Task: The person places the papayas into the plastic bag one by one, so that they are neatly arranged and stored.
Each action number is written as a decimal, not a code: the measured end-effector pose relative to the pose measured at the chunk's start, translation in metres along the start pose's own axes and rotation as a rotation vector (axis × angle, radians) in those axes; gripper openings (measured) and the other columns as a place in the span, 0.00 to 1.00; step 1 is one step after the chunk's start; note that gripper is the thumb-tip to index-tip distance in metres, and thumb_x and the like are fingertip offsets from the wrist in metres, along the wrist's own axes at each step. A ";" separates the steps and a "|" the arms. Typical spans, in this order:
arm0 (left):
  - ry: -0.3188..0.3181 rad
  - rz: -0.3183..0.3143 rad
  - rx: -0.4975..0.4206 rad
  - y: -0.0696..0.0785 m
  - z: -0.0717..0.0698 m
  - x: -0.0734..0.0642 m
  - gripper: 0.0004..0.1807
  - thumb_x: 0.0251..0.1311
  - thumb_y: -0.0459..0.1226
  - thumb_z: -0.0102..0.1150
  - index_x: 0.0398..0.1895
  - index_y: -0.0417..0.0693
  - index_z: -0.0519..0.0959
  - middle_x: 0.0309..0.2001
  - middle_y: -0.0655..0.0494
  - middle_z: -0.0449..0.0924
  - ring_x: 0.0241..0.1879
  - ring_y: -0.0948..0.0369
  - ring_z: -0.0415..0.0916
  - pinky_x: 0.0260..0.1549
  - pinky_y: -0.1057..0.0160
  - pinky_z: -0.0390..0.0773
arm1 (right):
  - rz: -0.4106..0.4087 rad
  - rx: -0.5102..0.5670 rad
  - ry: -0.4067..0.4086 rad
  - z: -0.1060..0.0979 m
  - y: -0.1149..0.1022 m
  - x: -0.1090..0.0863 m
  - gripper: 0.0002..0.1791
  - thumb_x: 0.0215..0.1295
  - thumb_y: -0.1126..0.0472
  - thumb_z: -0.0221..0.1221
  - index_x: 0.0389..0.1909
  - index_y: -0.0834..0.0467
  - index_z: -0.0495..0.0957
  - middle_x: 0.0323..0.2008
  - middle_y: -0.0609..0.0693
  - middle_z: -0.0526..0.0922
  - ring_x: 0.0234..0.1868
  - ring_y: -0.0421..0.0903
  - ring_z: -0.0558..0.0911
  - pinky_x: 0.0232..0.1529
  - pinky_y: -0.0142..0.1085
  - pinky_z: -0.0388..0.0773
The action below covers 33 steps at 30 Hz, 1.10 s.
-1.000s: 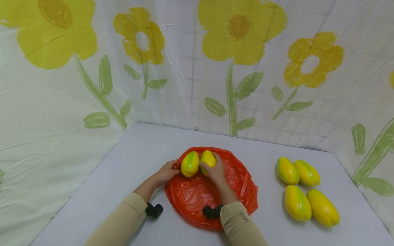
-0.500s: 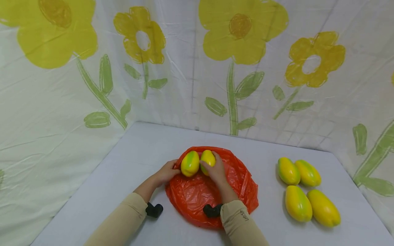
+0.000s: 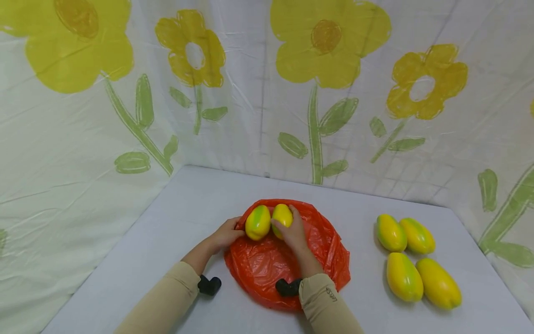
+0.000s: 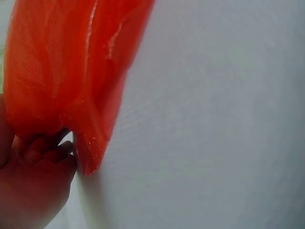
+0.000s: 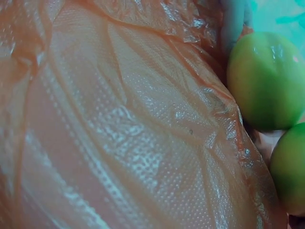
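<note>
A red plastic bag lies spread wide on the table in the head view. Near its far rim are two yellow papayas with green streaks, a left papaya and a right papaya, side by side. My left hand grips the bag's left rim beside the left papaya; in the left wrist view its curled fingers are partly under the red film. My right hand holds the right papaya between thumb and fingers. Both papayas show at the right of the right wrist view, greenish there.
Several more yellow papayas lie in a cluster on the right of the white table. A white curtain painted with yellow flowers encloses the table's back and sides. Black wrist devices jut from both sleeves.
</note>
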<state>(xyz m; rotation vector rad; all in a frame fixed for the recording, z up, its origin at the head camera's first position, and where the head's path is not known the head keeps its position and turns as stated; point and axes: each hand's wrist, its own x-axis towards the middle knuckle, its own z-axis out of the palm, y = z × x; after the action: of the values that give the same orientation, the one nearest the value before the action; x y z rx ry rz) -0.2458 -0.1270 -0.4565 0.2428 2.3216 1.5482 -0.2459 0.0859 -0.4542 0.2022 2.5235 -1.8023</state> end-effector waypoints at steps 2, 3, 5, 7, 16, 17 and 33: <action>-0.002 0.004 -0.001 0.000 0.000 0.000 0.20 0.63 0.32 0.46 0.59 0.42 0.69 0.52 0.46 0.75 0.39 0.60 0.75 0.42 0.60 0.82 | -0.001 0.013 0.017 0.000 -0.001 -0.001 0.47 0.55 0.52 0.64 0.71 0.48 0.47 0.66 0.54 0.60 0.60 0.56 0.66 0.58 0.54 0.71; -0.002 0.004 -0.001 0.000 0.000 0.000 0.20 0.63 0.32 0.46 0.59 0.42 0.69 0.51 0.46 0.75 0.39 0.60 0.75 0.42 0.60 0.82 | -0.004 0.018 0.024 -0.001 -0.001 -0.001 0.48 0.54 0.52 0.64 0.71 0.48 0.46 0.66 0.54 0.59 0.60 0.56 0.66 0.58 0.54 0.71; -0.001 0.004 0.001 0.001 0.001 0.000 0.20 0.63 0.32 0.46 0.59 0.42 0.69 0.52 0.46 0.75 0.40 0.60 0.75 0.43 0.61 0.81 | -0.011 0.031 0.041 -0.001 -0.003 -0.002 0.49 0.53 0.53 0.65 0.71 0.47 0.45 0.67 0.54 0.58 0.61 0.57 0.65 0.59 0.55 0.70; -0.002 0.002 0.000 0.002 0.001 0.000 0.20 0.63 0.32 0.47 0.59 0.42 0.69 0.52 0.47 0.75 0.40 0.60 0.75 0.43 0.60 0.81 | -0.021 0.031 0.050 -0.002 -0.004 -0.003 0.49 0.54 0.52 0.65 0.71 0.48 0.46 0.68 0.54 0.57 0.62 0.57 0.65 0.59 0.55 0.69; -0.004 0.004 0.003 0.003 0.001 0.000 0.20 0.63 0.32 0.46 0.59 0.43 0.69 0.51 0.46 0.75 0.38 0.60 0.76 0.41 0.60 0.82 | -0.040 0.033 0.063 -0.012 -0.009 -0.005 0.48 0.55 0.52 0.64 0.71 0.49 0.46 0.70 0.54 0.53 0.67 0.58 0.60 0.63 0.58 0.63; -0.005 0.003 0.001 0.003 0.001 0.000 0.20 0.63 0.32 0.46 0.60 0.42 0.69 0.51 0.46 0.75 0.38 0.60 0.76 0.41 0.60 0.82 | -0.046 0.031 0.067 -0.014 -0.009 -0.005 0.47 0.55 0.52 0.64 0.71 0.49 0.46 0.71 0.54 0.53 0.68 0.58 0.58 0.63 0.59 0.62; -0.004 -0.010 -0.001 0.003 0.000 -0.001 0.21 0.63 0.31 0.46 0.61 0.42 0.67 0.52 0.45 0.74 0.39 0.60 0.76 0.41 0.60 0.82 | -0.050 0.039 0.120 -0.078 -0.017 -0.015 0.54 0.55 0.51 0.64 0.73 0.49 0.36 0.73 0.56 0.43 0.73 0.59 0.45 0.66 0.60 0.55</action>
<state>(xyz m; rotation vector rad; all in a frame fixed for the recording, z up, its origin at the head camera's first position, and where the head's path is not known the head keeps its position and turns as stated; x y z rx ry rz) -0.2447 -0.1258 -0.4537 0.2334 2.3156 1.5433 -0.2292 0.1527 -0.4115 0.2583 2.5965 -1.9153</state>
